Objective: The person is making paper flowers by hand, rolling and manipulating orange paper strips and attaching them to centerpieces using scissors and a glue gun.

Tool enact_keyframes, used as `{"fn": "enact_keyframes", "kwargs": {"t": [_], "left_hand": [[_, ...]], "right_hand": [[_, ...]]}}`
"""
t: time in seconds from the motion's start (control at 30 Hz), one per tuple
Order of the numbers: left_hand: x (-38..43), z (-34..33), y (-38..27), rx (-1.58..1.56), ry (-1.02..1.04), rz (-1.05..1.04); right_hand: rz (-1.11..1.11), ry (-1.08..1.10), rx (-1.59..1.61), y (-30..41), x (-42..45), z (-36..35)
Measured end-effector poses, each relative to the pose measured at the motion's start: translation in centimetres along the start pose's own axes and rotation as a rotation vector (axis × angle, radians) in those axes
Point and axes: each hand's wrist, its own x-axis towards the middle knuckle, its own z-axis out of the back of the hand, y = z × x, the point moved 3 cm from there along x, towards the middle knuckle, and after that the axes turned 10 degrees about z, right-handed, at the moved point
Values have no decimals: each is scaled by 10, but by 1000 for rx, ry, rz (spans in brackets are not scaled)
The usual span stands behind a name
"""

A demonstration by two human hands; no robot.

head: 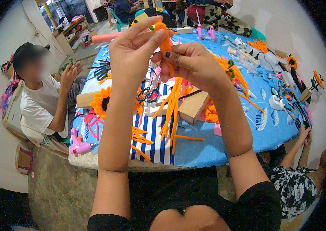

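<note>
Raised above the table, my left hand (pixel 139 43) pinches the upper end of a folded orange pipe-cleaner piece (pixel 164 40) between thumb and fingers. Its lower part is held by my right hand (pixel 187 62), whose fingers partly hide it. Beneath my hands, loose orange pipe cleaners (pixel 176 109) lie on a blue-and-white striped cloth (pixel 154 147). A pair of scissors (pixel 148 93) with dark handles rests near them. An orange flower with a dark centre (pixel 101 102) shows beside my left forearm, which hides part of it.
A pink glue gun (pixel 80 144) lies at the table's near left corner. Cardboard blocks (pixel 193 106) stand around the striped cloth. Two more glue guns (pixel 199 31) and a power strip (pixel 249 57) are farther back. People sit to the left, right and at the far side.
</note>
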Motion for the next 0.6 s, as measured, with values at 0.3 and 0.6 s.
{"fn": "enact_keyframes", "kwargs": {"t": [0.3,0.6], "left_hand": [[5,16,-5,147,60,-107],[7,26,-5,-17,143,-7]], "right_hand": [[10,58,-177,3,-2,-3],[58,79,-382,6,-2,-8]]}}
